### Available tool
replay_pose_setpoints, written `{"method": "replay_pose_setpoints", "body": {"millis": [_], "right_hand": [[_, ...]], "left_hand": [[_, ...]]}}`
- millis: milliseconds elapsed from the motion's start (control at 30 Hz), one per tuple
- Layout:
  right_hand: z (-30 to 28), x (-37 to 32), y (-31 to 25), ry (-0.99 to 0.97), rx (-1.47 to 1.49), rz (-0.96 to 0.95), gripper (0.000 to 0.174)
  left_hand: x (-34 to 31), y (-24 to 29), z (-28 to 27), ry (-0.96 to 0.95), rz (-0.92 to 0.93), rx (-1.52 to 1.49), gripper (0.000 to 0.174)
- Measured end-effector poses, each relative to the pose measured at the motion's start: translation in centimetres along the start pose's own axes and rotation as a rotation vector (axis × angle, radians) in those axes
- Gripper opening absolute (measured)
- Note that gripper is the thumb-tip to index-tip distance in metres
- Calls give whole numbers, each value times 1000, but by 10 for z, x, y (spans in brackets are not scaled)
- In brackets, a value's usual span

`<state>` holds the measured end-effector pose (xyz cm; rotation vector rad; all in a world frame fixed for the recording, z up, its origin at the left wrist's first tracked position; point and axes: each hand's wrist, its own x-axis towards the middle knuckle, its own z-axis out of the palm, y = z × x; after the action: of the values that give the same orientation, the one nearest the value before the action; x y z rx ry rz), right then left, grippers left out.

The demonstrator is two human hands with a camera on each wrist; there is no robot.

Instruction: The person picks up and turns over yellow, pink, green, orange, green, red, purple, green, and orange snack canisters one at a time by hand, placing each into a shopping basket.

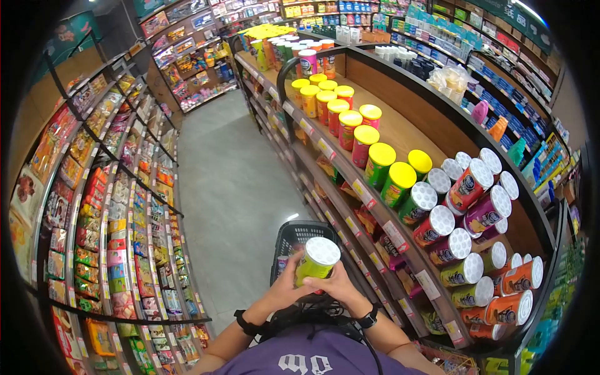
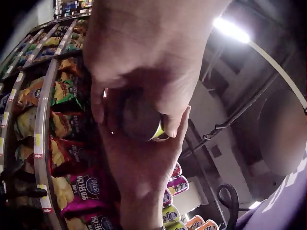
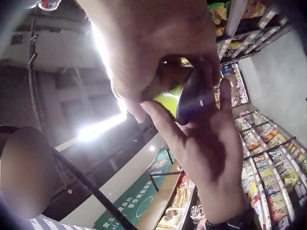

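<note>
Right now we hold a green chip can (image 1: 314, 262) low in the centre of the frame. Our left hand (image 1: 282, 289) and right hand (image 1: 342, 289) are both curled round its lower end, white lid upward. A black basket (image 1: 290, 232) sits just behind it, and a shelf of canisters (image 1: 406, 131) fills the right.

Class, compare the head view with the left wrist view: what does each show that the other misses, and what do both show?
Only the head view: the white plastic lid of the green cylindrical snack can, the black mesh shopping basket below it, and a shelf row of yellow-lidded cans. Only the left wrist view: the can's dark bottom end and a bright ceiling strip light. Both: the left hand and right hand gripping that can.
</note>
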<state>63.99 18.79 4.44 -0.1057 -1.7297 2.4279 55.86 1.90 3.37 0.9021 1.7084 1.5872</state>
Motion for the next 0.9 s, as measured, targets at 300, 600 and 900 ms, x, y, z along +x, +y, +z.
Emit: {"method": "replay_pose_setpoints", "body": {"millis": [300,600,900], "right_hand": [[25,13,12,157,-58,-2,74],[50,27,11,168,-45,6,71],[92,52,28,387,-73,-34,71]], "left_hand": [[16,-15,-44,-116,54,-20,89],[30,-5,-98,-326,-29,-249,88],[50,-7,-153,-529,-16,-217,85]]}}
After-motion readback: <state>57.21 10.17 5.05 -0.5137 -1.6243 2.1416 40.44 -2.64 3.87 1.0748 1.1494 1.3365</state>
